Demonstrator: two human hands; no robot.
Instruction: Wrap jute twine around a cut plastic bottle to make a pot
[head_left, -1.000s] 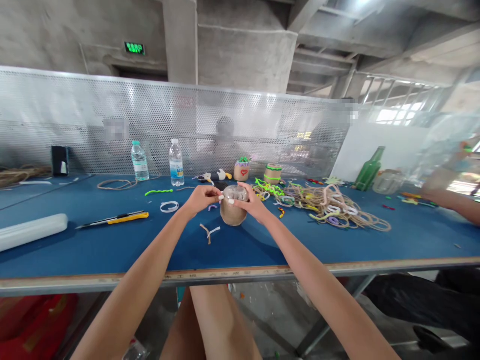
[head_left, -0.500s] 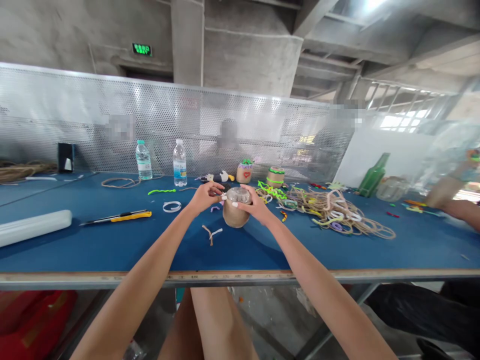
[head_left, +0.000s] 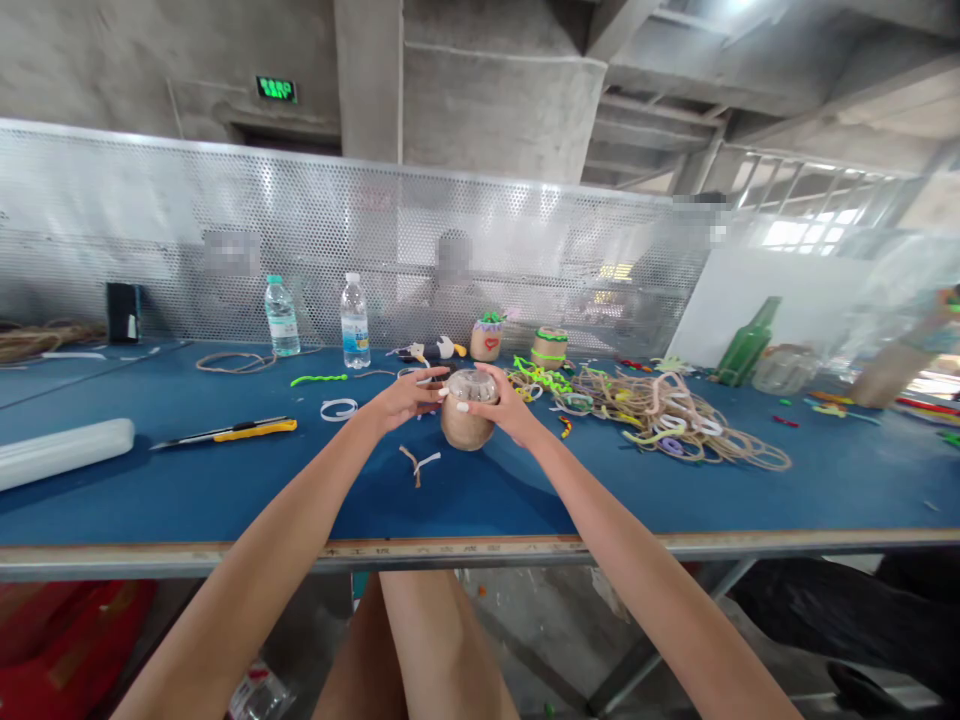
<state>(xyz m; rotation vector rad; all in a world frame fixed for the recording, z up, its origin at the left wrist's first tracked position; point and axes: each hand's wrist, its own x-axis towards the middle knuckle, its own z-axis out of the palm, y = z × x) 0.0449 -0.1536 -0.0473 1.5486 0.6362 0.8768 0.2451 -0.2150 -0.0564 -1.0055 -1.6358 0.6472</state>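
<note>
A glass jar wrapped in tan twine (head_left: 466,425) stands on the blue table in front of me, its clear glass end facing up. My right hand (head_left: 504,405) grips the jar's right side near the top, thumb across the front. On the other side, my left hand (head_left: 409,398) has its fingers apart, with the fingertips at the jar's upper left edge. Just in front and to the left lie short tan and white pieces (head_left: 418,466). Behind the jar are a decorated jar with a red heart (head_left: 487,342) and one with green bands (head_left: 550,350).
A yellow utility knife (head_left: 255,430) and a white roll (head_left: 64,455) lie at the left. Two water bottles (head_left: 283,318) stand behind them. Tangled twine (head_left: 667,415) spreads to the right, near a green bottle (head_left: 750,342) and a clear jar (head_left: 785,370).
My left hand's fingers have gone from a pinch to spread beside the jar. The other person's arm at the far right has left the view. The camera view has shifted slightly.
</note>
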